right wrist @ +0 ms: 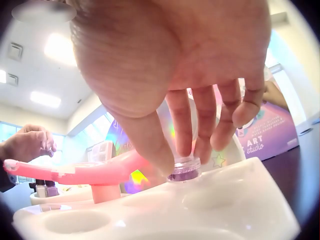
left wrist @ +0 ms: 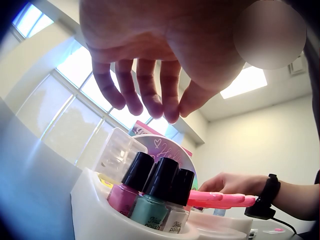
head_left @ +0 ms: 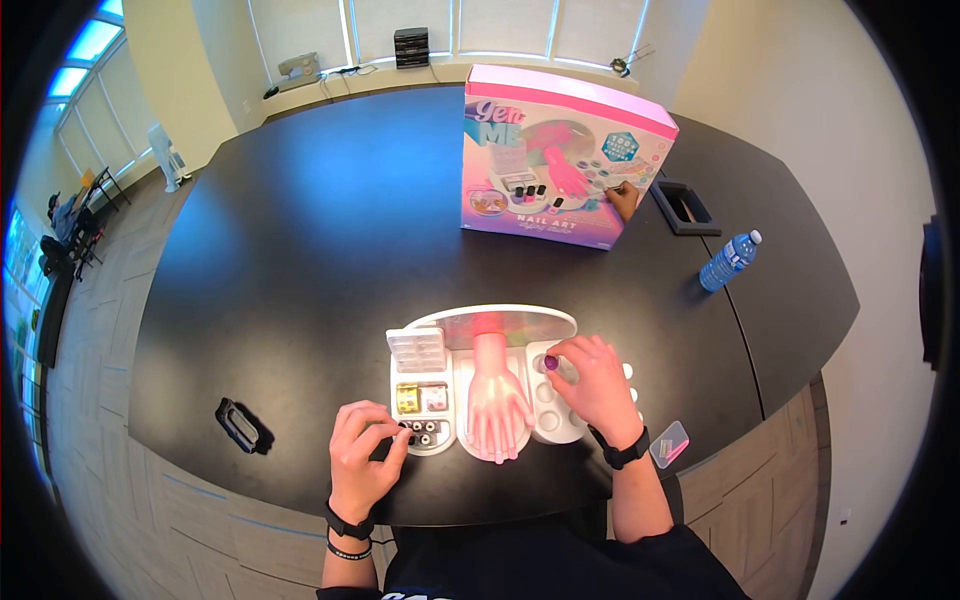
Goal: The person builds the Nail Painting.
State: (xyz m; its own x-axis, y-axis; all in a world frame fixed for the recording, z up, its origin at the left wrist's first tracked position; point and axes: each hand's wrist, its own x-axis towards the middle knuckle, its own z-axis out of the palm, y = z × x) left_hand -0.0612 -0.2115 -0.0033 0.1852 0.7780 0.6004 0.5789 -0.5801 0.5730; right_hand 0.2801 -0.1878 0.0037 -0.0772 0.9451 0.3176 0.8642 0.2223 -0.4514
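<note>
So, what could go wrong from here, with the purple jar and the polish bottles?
The right hand pinches the small purple jar only by its fingertips, so a loose grip might let it slip or tip onto the white tray. The left hand hangs over the upright polish bottles; a careless dip could knock one. The pink model hand stands between both hands and might get bumped if either crosses over.

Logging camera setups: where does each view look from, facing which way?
Head: on the head, forward and down at the table; left hand, right hand show.
Left wrist: on that wrist, past its fingers to polish bottles; right hand beyond.
Right wrist: on that wrist, past its fingers to the purple pot; left hand beyond.
Both wrist views share the model hand.
</note>
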